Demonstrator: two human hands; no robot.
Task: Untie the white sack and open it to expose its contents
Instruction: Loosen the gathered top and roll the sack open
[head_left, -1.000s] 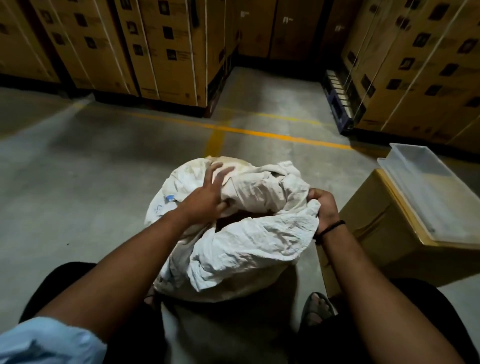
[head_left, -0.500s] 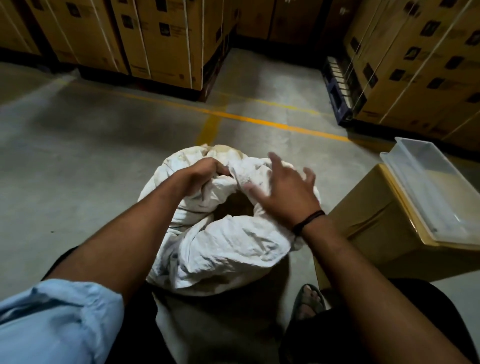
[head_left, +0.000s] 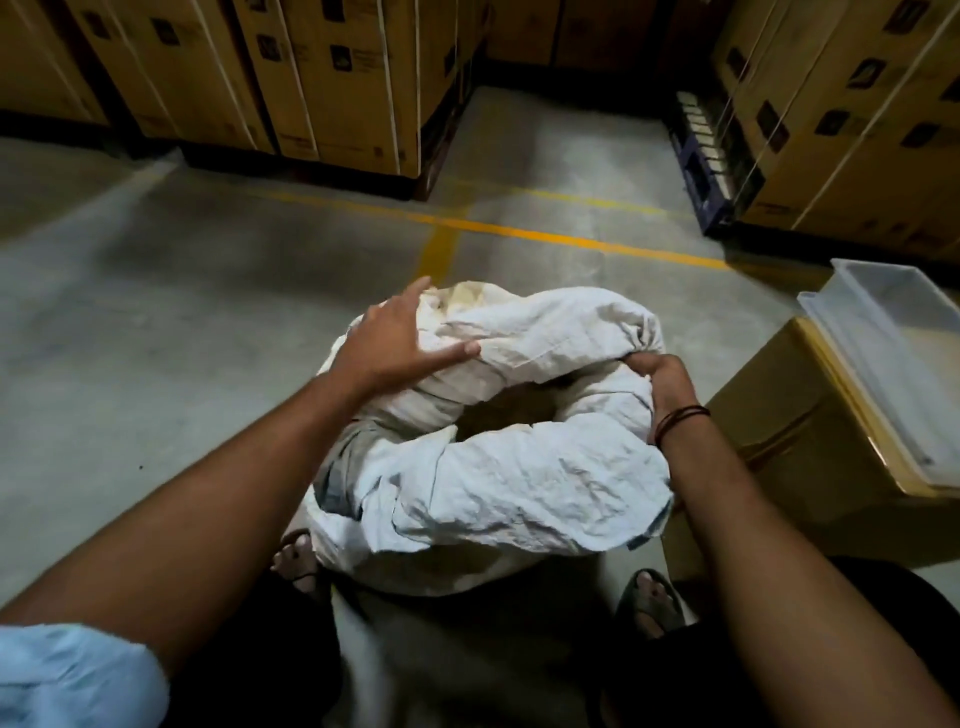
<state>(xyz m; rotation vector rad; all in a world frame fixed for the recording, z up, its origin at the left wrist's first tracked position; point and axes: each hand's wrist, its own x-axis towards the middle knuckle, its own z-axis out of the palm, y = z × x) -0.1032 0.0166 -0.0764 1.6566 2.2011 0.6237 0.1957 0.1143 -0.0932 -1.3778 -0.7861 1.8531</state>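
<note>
The left hand's (head_left: 387, 345) fingers (head_left: 452, 353) lay spread flat on the rolled rim at ten o'clock while the right hand (head_left: 662, 382) pinched the rim at three o'clock of the white sack (head_left: 519, 478), standing open-mouthed on the floor (head_left: 156, 338) between the person's feet.

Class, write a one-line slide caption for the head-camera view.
Seated person's right hand grips the white sack rim while the open left hand rests on its far fold.
</note>
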